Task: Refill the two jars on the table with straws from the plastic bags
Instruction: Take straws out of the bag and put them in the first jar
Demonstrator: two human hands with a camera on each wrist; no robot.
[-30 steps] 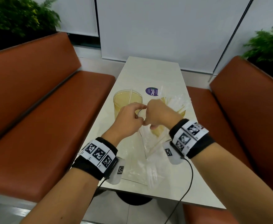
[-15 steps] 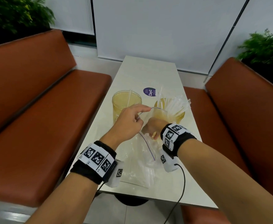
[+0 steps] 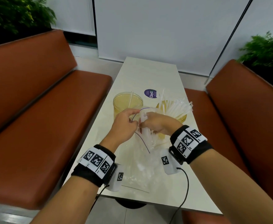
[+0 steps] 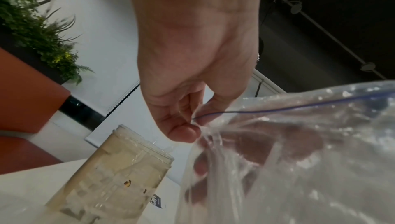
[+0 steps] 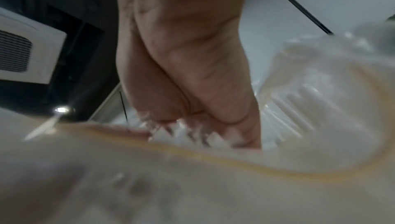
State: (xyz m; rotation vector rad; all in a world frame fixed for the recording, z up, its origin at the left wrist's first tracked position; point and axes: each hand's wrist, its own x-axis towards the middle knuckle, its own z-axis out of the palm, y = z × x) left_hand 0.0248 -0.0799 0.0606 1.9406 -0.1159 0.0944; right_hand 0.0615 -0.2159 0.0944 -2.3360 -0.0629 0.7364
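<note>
Head view: we see the left hand [image 3: 124,125] pinching the mouth of a clear bag [image 3: 144,143] at its blue zip line, holding it open above the table [image 3: 148,75]. The right hand [image 3: 158,122] is curled round a bundle of straws [image 3: 144,118] at the bag's mouth. Behind the hands stand the two jars: the left jar [image 3: 128,102] holds a single straw, while the right jar [image 3: 183,118] already carries a fan of them. A second bag [image 3: 137,173] lies flat near the table's front edge. We judge the step in hand to be drawing a bundle out of the bag. The next move calls for lifting it clear of the mouth and standing it in the left jar (the emptier one, so the likelier target). A round purple sticker [image 3: 150,94] between the jars reads "ClayG"; its smaller print is illegible.

Left wrist view: thumb and fingers grip the bag's rim where the blue line ends, with the right hand's fingers showing dimly through the film. The left jar stands just beside, and part of the sticker shows at its foot.

Right wrist view: much is blurred, yet we make out the fingers closed on white straw ends, with the right jar's straws beyond.
</note>
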